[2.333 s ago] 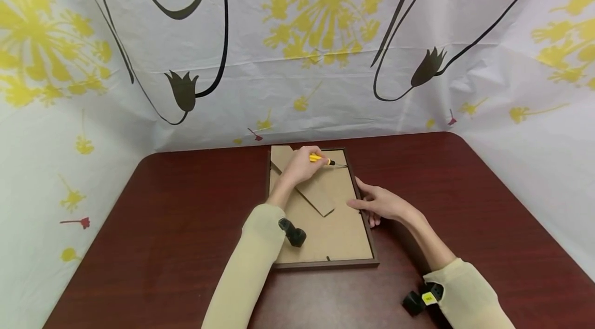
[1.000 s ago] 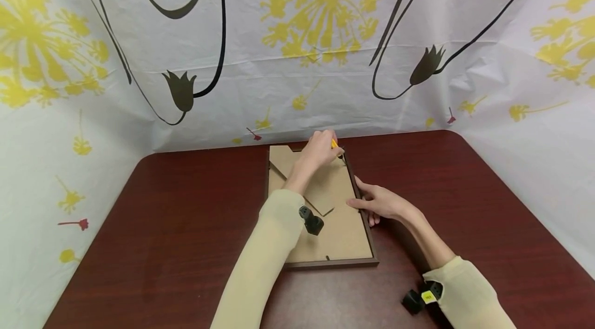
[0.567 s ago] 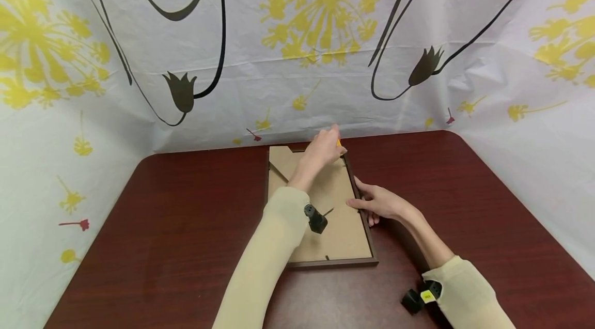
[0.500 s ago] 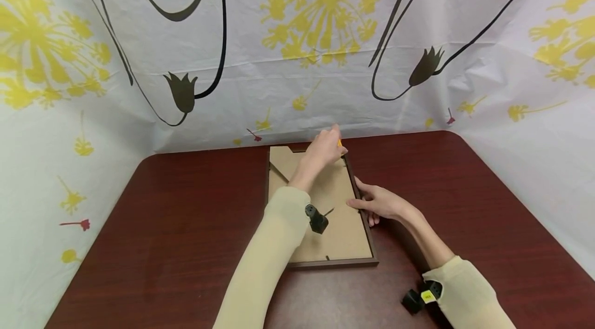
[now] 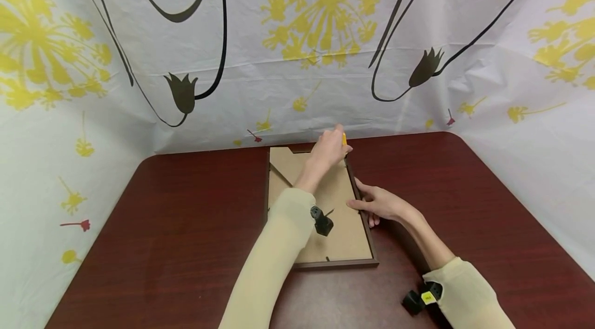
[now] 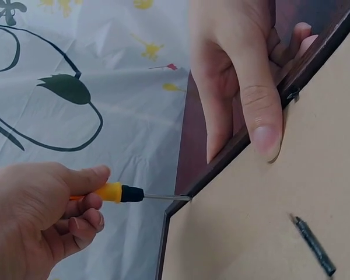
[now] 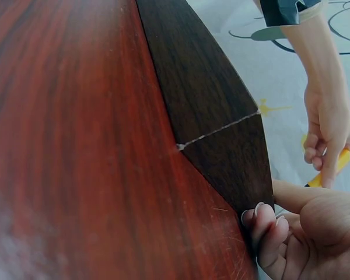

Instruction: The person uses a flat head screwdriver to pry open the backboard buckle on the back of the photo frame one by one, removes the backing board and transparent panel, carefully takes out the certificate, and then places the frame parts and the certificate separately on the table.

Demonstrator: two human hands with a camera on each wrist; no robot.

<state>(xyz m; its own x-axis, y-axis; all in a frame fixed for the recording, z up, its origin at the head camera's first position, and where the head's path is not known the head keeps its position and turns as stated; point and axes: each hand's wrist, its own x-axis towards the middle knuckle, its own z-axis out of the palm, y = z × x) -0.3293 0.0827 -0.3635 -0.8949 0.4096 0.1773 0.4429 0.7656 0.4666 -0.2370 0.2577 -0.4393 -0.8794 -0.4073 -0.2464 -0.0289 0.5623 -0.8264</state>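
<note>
A picture frame (image 5: 334, 264) lies face down on the table, its tan backboard (image 5: 344, 236) showing. Over its far right corner, my left hand (image 5: 329, 149) grips a yellow-handled screwdriver (image 6: 114, 192). In the left wrist view the metal tip touches the inner edge of the dark rim (image 6: 221, 160) near the corner, where a small tab seems to sit. My right hand (image 5: 383, 204) holds the right side of the frame, thumb on the backboard and fingers around the outside. The right wrist view shows its fingertips (image 7: 262, 219) under the rim.
A diagonal tan stand flap (image 5: 281, 157) lies across the backboard, partly hidden by the left arm. Small dark tabs sit along the rim, one at the near side (image 5: 327, 259). Beyond the reddish-brown table (image 5: 195, 225) hangs a patterned white sheet (image 5: 288, 91).
My left hand has moved right and away to the far right corner, and the screwdriver has turned from lying nearly flat to a steeper angle. The right hand and frame stay put.
</note>
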